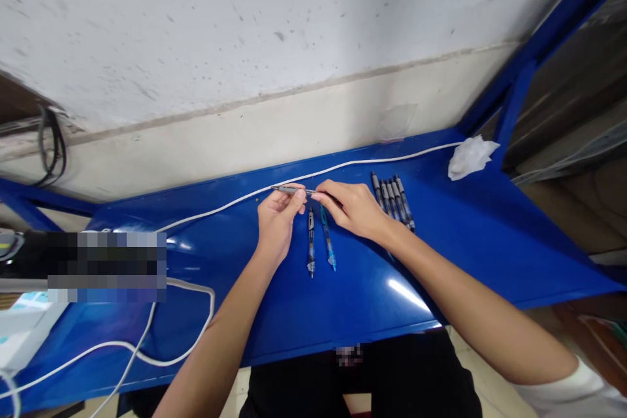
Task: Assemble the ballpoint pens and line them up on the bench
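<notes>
My left hand is closed round a grey pen barrel, held nearly level above the table with its tip to the left. A thin, shiny pen part stretches from the barrel's right end to my right hand, whose thumb and fingers pinch it; its far end is hidden in that hand. Just below both hands, a black-and-grey pen lies on the blue table. Beside it is a pen with a blue-green clip and clear blue tip.
Several grey-and-black pens lie in a row right of my right wrist. A white cable runs along the table's back and loops at left. Crumpled white plastic sits at the back right. A white box stands at left.
</notes>
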Motion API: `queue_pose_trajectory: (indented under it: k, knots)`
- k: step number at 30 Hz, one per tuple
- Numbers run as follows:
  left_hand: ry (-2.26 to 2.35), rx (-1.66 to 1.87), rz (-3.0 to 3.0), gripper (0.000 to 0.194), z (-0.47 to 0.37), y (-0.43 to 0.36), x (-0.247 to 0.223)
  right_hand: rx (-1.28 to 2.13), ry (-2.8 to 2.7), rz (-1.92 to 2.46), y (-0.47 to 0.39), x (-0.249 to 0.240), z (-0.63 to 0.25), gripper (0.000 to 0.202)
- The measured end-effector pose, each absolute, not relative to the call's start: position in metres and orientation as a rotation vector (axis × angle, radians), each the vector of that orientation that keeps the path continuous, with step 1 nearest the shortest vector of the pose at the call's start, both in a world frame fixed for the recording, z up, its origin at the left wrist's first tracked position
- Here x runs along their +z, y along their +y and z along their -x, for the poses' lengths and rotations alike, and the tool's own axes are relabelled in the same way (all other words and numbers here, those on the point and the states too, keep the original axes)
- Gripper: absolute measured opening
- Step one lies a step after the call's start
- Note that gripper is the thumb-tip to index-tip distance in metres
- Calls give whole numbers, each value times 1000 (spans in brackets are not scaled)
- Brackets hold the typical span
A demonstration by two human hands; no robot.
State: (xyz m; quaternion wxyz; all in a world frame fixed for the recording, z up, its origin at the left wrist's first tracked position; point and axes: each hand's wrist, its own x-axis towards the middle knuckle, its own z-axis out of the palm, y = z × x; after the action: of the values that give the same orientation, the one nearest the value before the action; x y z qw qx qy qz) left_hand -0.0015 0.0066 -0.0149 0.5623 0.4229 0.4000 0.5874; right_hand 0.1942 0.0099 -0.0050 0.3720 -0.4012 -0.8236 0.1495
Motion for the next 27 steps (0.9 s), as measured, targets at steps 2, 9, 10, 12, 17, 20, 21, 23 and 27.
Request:
queue_pose_trajectory:
  k: [2, 9, 10, 12, 17, 20, 21, 23, 27]
  knots:
    - [936, 1377, -990, 26, 2, 6, -16, 382, -2127, 1062, 10, -5, -194, 37]
    - [908, 1362, -901, 29, 2, 5, -11, 390, -2089, 1007, 11, -9, -194, 31]
    - [907, 1366, -891, 30, 2, 6, -11, 391, -2080, 993, 11, -9, -194, 30]
    - [912, 1371, -879, 31, 1, 6, -10, 396, -2067, 977, 11, -7, -195, 30]
    - [920, 1373, -929, 28, 1, 7, -12, 403, -2107, 1048, 10, -3, -195, 37]
    - [909, 1364, -947, 27, 2, 6, -12, 371, -2131, 1113, 10, -4, -195, 44]
    - [904, 1358, -939, 27, 2, 6, -12, 371, -2124, 1112, 10, -6, -195, 43]
    - [898, 1340, -912, 28, 2, 6, -11, 393, -2099, 1068, 11, -8, -194, 38]
    - [906, 1338, -873, 29, 2, 6, -10, 430, -2054, 964, 12, -8, -195, 30]
